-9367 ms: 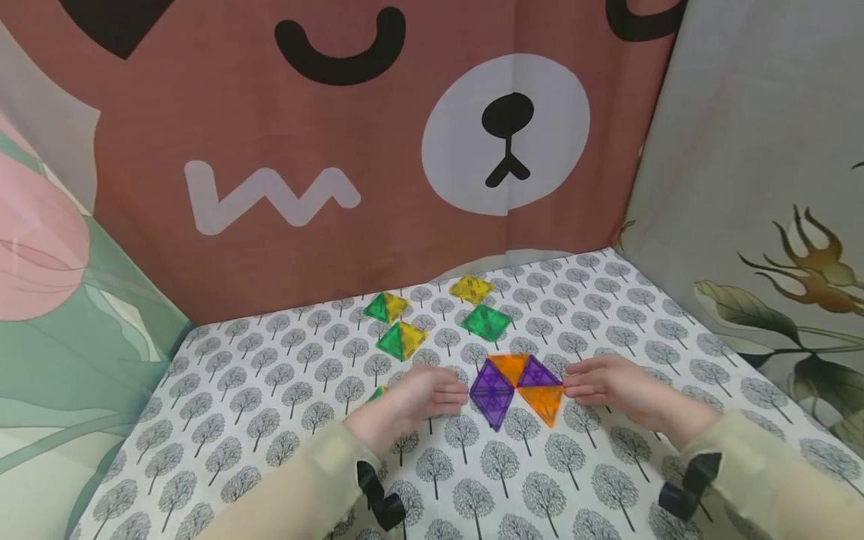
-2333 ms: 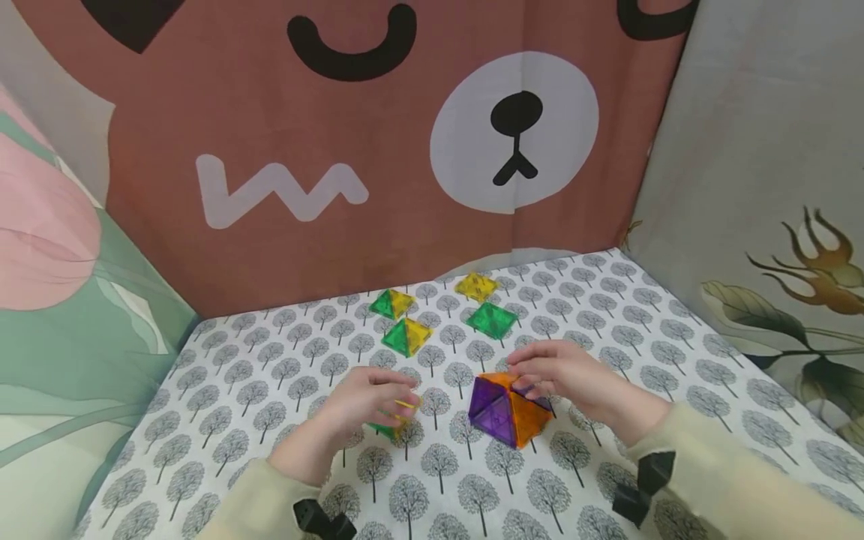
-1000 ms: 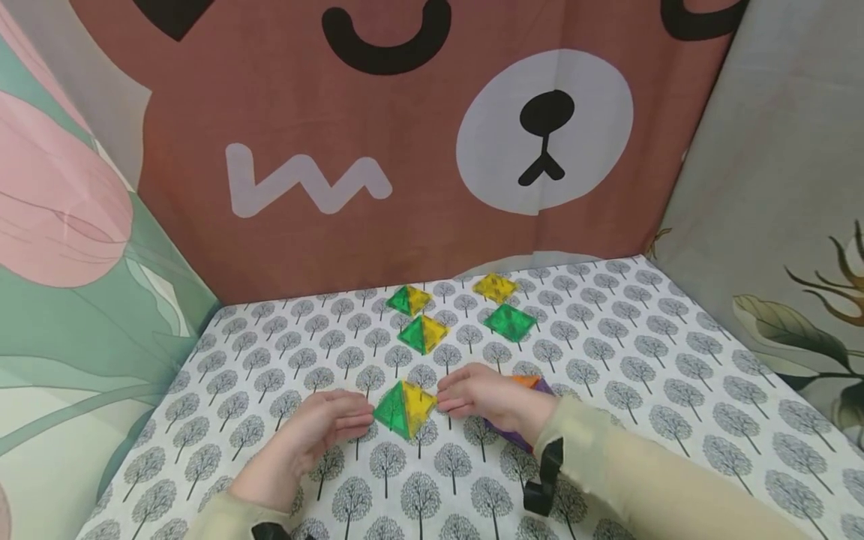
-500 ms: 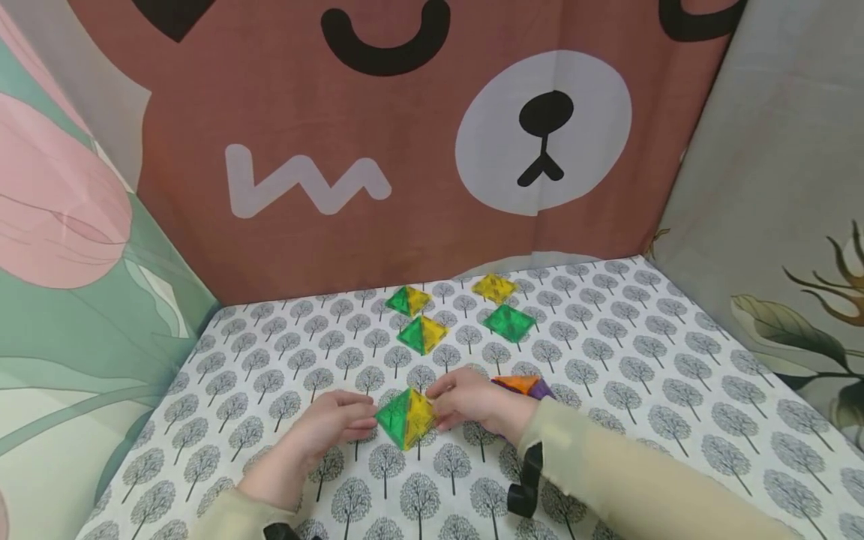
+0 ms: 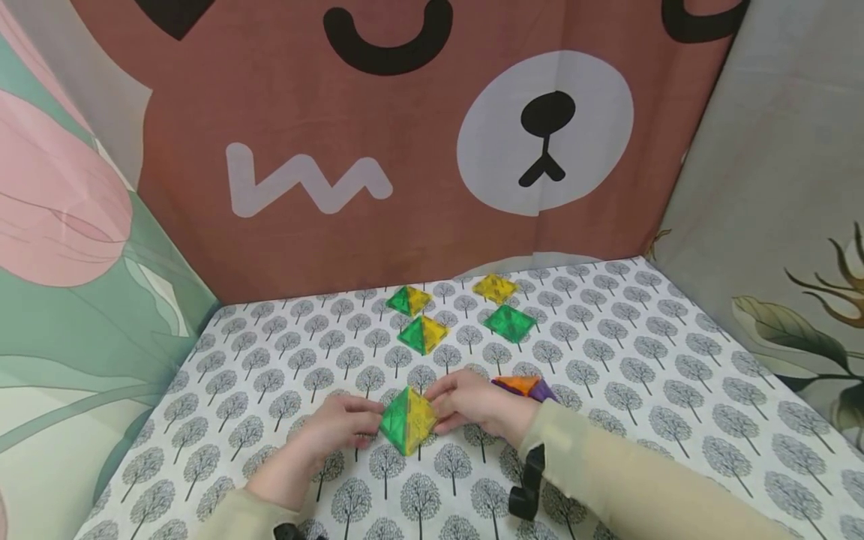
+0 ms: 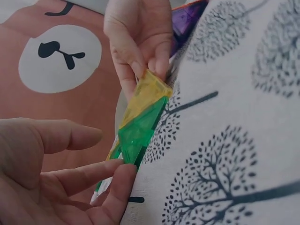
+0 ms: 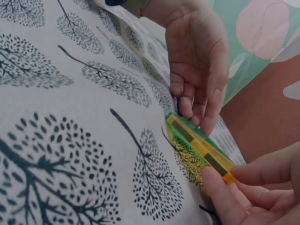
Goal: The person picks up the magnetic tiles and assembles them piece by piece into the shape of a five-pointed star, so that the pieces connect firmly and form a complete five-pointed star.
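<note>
A low pyramid of green and yellow magnetic tiles [image 5: 408, 421] sits between my two hands in the head view. My right hand [image 5: 469, 403] pinches its yellow corner between thumb and fingers, which shows clearly in the right wrist view. At the green corner, my left hand [image 5: 344, 427] has its fingertips touching or very close; its thumb [image 6: 70, 136] stands apart from the tiles. The pyramid looks tilted, and I cannot tell whether it is fully off the cloth. Behind my right wrist, an orange and purple tile piece [image 5: 518, 384] is partly hidden.
Further back on the tree-print cloth [image 5: 270, 360] lie two green-yellow tile pyramids [image 5: 422, 334], a green one [image 5: 509, 322] and a yellow one [image 5: 495, 287]. A bear-print curtain [image 5: 337, 247] rises along the cloth's far edge.
The orange and purple tiles were folded up from a flat shape. Both hands then moved left to the green-yellow pyramid. My right hand's straight fingers now pinch it, and it has tilted.
</note>
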Available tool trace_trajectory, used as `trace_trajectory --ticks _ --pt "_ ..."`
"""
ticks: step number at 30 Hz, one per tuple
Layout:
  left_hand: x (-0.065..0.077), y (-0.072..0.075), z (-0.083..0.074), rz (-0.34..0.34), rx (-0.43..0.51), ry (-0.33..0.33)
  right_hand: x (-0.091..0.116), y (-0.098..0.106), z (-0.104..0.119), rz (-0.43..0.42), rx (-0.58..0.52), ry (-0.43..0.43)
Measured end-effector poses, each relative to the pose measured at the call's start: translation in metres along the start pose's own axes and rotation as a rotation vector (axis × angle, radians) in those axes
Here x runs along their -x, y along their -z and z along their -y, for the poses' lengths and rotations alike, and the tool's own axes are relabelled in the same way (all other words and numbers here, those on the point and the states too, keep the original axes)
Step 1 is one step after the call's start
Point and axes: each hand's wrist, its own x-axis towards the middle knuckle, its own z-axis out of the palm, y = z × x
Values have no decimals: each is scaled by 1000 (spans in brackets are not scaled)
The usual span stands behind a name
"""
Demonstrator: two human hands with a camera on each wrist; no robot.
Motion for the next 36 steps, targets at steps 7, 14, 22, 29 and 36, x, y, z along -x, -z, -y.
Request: trace_trajectory --ticks 7,14,22,29,36 --pt "0 -1 -5 36 -18 -4 4 5 0 21 -29 20" --pt "-4 -5 -7 93 57 -20 16 19 4 61 -36 54" --pt "-7 -16 -22 162 181 -11 38 47 10 67 -82 82" --pt "-20 -38 -38 194 201 -34 56 74 10 30 -56 132" --pt "-39 -69 -60 140 100 -62 73 102 13 -76 122 156"
